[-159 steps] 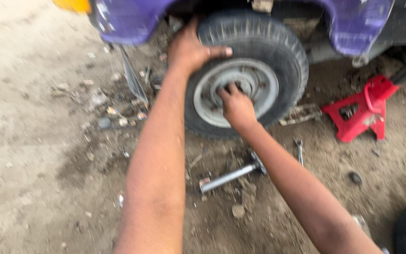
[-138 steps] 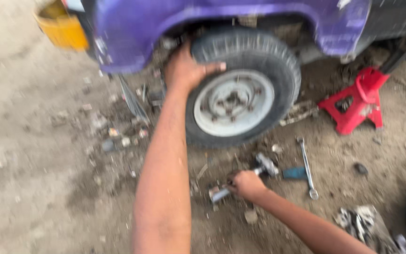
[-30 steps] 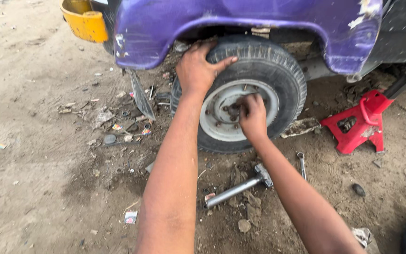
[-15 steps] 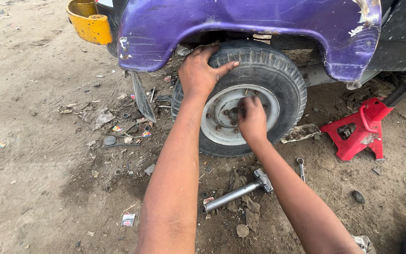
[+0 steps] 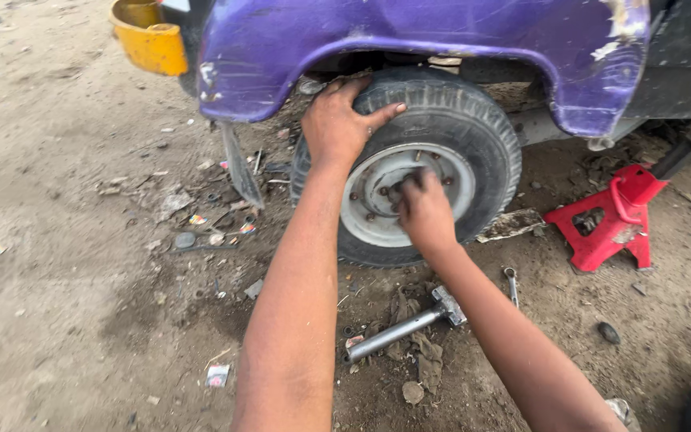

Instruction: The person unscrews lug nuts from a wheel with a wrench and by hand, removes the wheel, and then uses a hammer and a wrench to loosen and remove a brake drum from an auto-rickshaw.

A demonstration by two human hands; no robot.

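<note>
Gripping the tyre (image 5: 473,120) top, left hand (image 5: 337,124) spread flat; right hand (image 5: 424,210) curled at the grey wheel hub (image 5: 377,196), grasp contents unclear. Purple fender (image 5: 409,40) overhangs. Metal wrench (image 5: 405,324), spanner (image 5: 512,284), red jack stand (image 5: 613,216) lie on dirt nearby.

Bare, dusty dirt ground (image 5: 57,320) fills the frame's left and bottom, littered with scraps and small stones. Flat daylight falls evenly. A red metal jack stand (image 5: 613,220) sits at right.
</note>
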